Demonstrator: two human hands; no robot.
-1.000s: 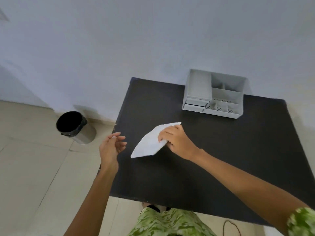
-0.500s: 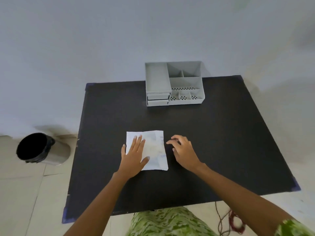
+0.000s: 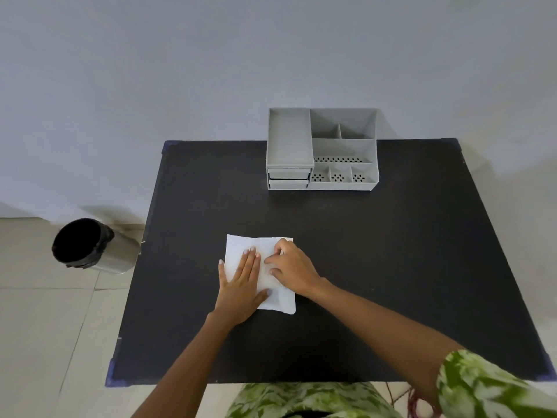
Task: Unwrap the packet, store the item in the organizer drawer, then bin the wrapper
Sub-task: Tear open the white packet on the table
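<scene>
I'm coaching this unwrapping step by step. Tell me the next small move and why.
Probably pinch and lift the packet's far right corner with the right hand while the left hand pins it flat. The white packet looks unopened on the table, both hands rest on it, and the organizer's drawers look closed.

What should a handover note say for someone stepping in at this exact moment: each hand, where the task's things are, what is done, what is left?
Left hand: flat, pinning the white packet on the black table.
Right hand: fingers curled on the packet's right part, working at it.
Grey organizer: far edge, drawers closed.
Bin: floor, left of table.
Done: nothing visible.
Left: unwrap, store item, bin wrapper.
</scene>
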